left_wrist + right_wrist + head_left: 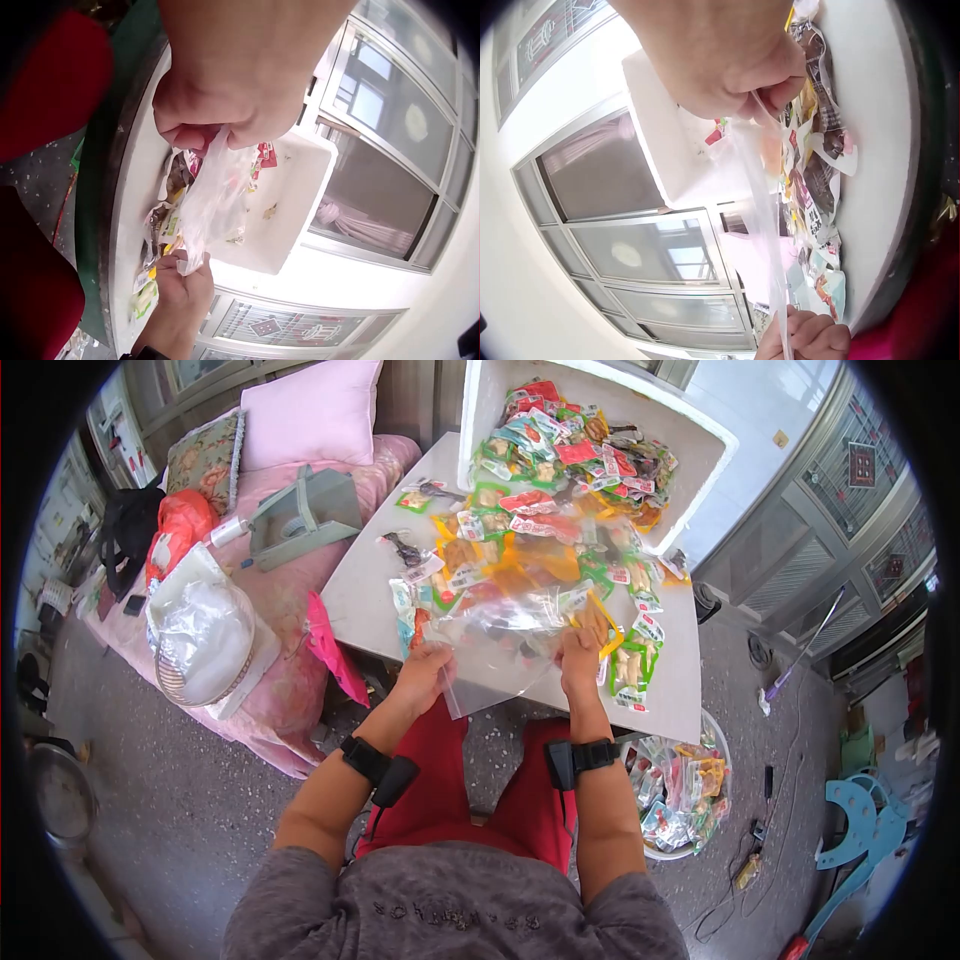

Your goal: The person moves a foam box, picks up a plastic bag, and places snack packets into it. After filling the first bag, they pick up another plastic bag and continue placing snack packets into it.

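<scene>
A clear plastic bag (500, 650) is stretched between the two hands above the table's near edge. The left hand (425, 675) pinches one side of it, and the right hand (580, 658) pinches the other. In the left wrist view, the left hand (229, 97) has its fingers curled over the whitish bag (210, 199). The right wrist view has the right hand (727, 67) gripping the bag's edge, with the left hand (806, 335) at the far end. Small colourful snack packets (535, 560) lie beyond the bag.
A white foam box (705, 470) tipped toward the table (375, 575) holds many packets. On the floor at right stands a round tub (668, 850) of packets. The pink-covered bed (275, 705) at left bears a basket (205, 685) and a grey-green carrier (300, 525).
</scene>
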{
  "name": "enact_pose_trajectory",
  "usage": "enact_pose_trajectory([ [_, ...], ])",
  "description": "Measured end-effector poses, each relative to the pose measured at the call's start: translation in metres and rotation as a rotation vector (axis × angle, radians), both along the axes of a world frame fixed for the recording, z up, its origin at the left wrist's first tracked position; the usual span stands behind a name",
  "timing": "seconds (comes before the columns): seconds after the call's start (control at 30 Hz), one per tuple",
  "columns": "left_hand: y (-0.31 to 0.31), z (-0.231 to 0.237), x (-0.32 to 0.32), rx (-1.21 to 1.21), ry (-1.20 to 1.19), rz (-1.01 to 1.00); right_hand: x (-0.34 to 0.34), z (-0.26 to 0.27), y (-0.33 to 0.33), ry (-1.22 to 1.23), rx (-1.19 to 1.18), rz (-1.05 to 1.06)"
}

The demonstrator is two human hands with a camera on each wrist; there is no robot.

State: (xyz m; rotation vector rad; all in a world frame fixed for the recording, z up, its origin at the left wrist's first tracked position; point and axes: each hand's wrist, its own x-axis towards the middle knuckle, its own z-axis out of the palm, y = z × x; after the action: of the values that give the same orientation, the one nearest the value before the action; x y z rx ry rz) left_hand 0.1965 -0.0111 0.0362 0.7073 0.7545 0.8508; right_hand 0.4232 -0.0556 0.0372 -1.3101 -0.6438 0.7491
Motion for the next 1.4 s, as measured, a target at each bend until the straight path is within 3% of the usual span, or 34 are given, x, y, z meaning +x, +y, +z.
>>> enact_pose_trajectory([
  [0.2,0.027,-0.006,0.006,0.028,-0.032,0.061,0.01,0.013,0.014,-0.137,0.026,-0.095],
  [0.3,0.034,0.008,0.014,0.076,0.011,0.095,0.03,0.008,0.03,0.086,0.109,-0.196],
  [0.43,0.013,-0.008,0.012,0.179,0.165,-0.001,0.051,-0.01,0.045,0.107,0.143,-0.267],
  [0.67,-0.043,-0.042,-0.007,0.105,0.234,-0.121,0.055,-0.007,0.037,-0.011,0.059,-0.313],
  [0.83,-0.049,-0.049,-0.01,0.137,0.222,-0.144,0.075,-0.011,0.047,-0.121,0.121,-0.312],
  [0.93,-0.05,-0.051,-0.009,0.136,0.194,-0.155,0.084,-0.015,0.047,-0.251,-0.002,-0.334],
  [1.13,-0.047,-0.043,-0.014,0.055,0.172,-0.147,0.056,0.009,0.017,0.134,0.188,-0.247],
  [1.23,-0.043,-0.05,-0.017,-0.01,0.111,-0.14,0.034,0.017,-0.002,0.188,0.135,-0.232],
  [1.4,-0.041,-0.042,-0.004,-0.197,-0.048,-0.111,0.013,0.017,-0.025,0.418,0.136,0.063],
])
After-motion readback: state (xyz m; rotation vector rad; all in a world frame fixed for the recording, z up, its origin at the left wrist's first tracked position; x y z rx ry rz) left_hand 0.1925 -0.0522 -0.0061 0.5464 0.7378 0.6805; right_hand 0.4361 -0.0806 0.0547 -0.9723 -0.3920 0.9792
